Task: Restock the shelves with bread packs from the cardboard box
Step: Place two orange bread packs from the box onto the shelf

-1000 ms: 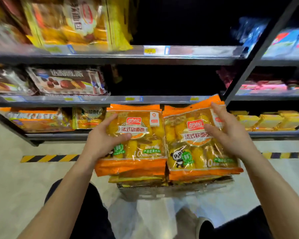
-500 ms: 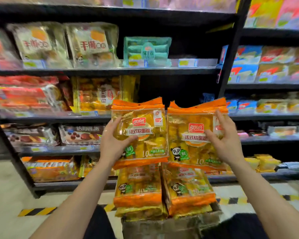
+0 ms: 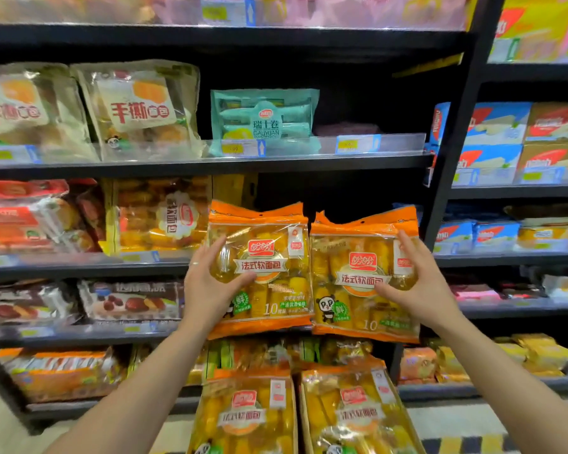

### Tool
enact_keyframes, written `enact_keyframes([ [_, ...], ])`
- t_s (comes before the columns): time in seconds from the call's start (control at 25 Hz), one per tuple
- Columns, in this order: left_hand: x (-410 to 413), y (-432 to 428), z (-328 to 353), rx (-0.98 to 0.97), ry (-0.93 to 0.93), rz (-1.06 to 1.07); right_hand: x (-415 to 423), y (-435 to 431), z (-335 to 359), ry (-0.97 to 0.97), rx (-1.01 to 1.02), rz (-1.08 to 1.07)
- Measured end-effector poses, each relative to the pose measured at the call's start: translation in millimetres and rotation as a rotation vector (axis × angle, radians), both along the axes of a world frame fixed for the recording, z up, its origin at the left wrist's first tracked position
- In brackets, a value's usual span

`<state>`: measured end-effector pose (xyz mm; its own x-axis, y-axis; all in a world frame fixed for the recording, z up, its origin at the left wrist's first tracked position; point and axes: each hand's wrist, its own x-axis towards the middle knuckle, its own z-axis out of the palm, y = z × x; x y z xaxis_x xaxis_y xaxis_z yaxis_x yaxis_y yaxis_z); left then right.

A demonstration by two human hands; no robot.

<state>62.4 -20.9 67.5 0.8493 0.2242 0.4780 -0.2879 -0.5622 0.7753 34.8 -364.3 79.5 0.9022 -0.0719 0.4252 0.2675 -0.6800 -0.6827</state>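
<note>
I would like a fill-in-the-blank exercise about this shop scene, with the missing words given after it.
1. The left hand grips the left pack and the right hand grips the right pack, so ___ packs are held.
2. The top band of each held pack is ___ in colour.
3. The animal drawn on the right pack is a ___.
4. The number printed low on both packs is ___.

Missing words: two; orange; panda; 10
</note>
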Motion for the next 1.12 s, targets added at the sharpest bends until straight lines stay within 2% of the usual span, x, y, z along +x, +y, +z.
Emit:
enact_keyframes([
  [0.24,139.9,-18.2,7.6,0.0,-0.054,-0.005,125.0,-21.8,4.3,-0.048,0.054,-0.044],
  [0.44,245.7,-38.1,15.4,-0.098,-0.007,0.062,229.9,-48.4,5.4,-0.092,0.254,-0.122],
  [0.56,305.4,-41.6,19.9,-0.148,-0.113,-0.051,280.6,-59.6,14.3,-0.154,0.356,-0.121],
  [0.68,350.2,-42.3,20.8,-0.032,-0.226,0.02,324.4,-60.2,22.8,-0.293,0.48,0.011],
  [0.8,382.1,-49.8,4.9,0.115,-0.293,0.071,375.7,-44.3,3.0,-0.311,0.21,-0.062],
  [0.92,413.1,-53.7,-24.8,0.311,-0.137,-0.107,417.0,-34.2,-27.5,-0.219,-0.247,0.046],
  [1.0,436.1,-45.1,-35.0,0.522,-0.128,-0.1,433.5,-35.9,-36.5,-0.178,-0.537,-0.014],
  [1.04,444.5,-39.9,-35.4,0.588,-0.138,-0.044,439.0,-37.1,-36.1,-0.147,-0.572,-0.079],
  [1.12,455.5,-34.0,-37.7,0.669,-0.137,0.079,451.9,-39.1,-38.3,-0.064,-0.504,-0.232],
])
